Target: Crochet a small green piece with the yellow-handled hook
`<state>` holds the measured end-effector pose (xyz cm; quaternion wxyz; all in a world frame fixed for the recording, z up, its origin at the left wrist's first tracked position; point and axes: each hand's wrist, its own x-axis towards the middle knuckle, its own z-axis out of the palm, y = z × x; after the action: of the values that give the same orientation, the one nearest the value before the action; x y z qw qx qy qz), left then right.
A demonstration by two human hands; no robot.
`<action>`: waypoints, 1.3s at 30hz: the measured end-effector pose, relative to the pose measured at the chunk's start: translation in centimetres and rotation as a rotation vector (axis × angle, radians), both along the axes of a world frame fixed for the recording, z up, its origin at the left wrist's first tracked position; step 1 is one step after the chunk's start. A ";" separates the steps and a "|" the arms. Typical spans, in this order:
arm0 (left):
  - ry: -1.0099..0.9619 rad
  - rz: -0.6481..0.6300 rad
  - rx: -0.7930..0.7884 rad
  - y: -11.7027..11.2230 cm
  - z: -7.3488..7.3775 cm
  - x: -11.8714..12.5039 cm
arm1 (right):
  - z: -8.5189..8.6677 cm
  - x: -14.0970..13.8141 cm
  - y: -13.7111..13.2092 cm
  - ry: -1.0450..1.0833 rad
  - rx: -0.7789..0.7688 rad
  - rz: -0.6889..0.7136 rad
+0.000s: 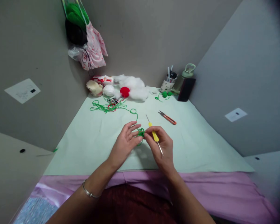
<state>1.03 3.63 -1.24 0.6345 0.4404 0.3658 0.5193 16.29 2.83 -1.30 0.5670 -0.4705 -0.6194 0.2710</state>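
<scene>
Above the near middle of the table, my right hand [162, 144] pinches a small looped piece of green yarn [141, 133] between thumb and fingertip. The same hand holds a crochet hook [155, 136] with a yellow handle, slanted across its fingers with metal ends showing on both sides. My left hand [127, 137] is beside the yarn piece, its fingers stretched and apart and their tips close to the loops. Whether those tips touch the yarn is hard to make out. A green strand runs from the piece back to a loose tangle of green yarn [105, 106].
Orange-handled thread snips [167, 118] lie right of the hands. Along the back are white stuffing [133, 84], a red ball [124, 91], a white ball [109, 90], small green pieces [165, 94], a cup [168, 82], a bottle [188, 73] and a dark phone [186, 89]. Walls enclose the table.
</scene>
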 end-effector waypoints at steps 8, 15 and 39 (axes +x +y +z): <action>0.501 0.123 0.204 2.8 2.1 -5.6 | 0.9 1.9 0.3 0.079 -0.070 -0.117; 0.826 0.786 0.549 4.2 3.1 -8.6 | 0.6 1.6 -0.2 0.112 -0.036 -0.046; -0.111 -0.083 -0.063 -0.7 0.7 -0.5 | 1.2 0.5 -1.8 0.095 0.014 0.181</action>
<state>0.52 2.92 -0.59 0.6883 0.4056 0.3274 0.5045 16.80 1.02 -0.11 0.5722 -0.3954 -0.6337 0.3388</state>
